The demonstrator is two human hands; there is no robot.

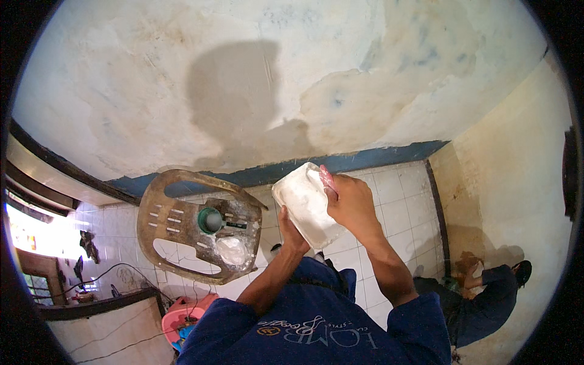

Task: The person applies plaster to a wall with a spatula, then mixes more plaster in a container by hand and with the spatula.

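Observation:
A white rectangular tray [304, 204] coated with pale paste is held in front of me by my left hand [291, 234], whose fingers grip its lower left side. My right hand [350, 204] is closed on a pink-handled tool [326, 177] at the tray's upper right; the tool's working end is mostly hidden. To the left, a worn brown plastic chair [159, 219] carries a green cup [210, 220], a dark flat tool [236, 224] and a crumpled white bag [231, 249].
The patchy wall [389, 79] faces me above a tiled floor [392, 207]. At lower right, a co-worker in dark clothes [486, 304] crouches by the side wall. A pink plastic seat [179, 313], loose cables [131, 267] and a bright window [24, 225] are on the left.

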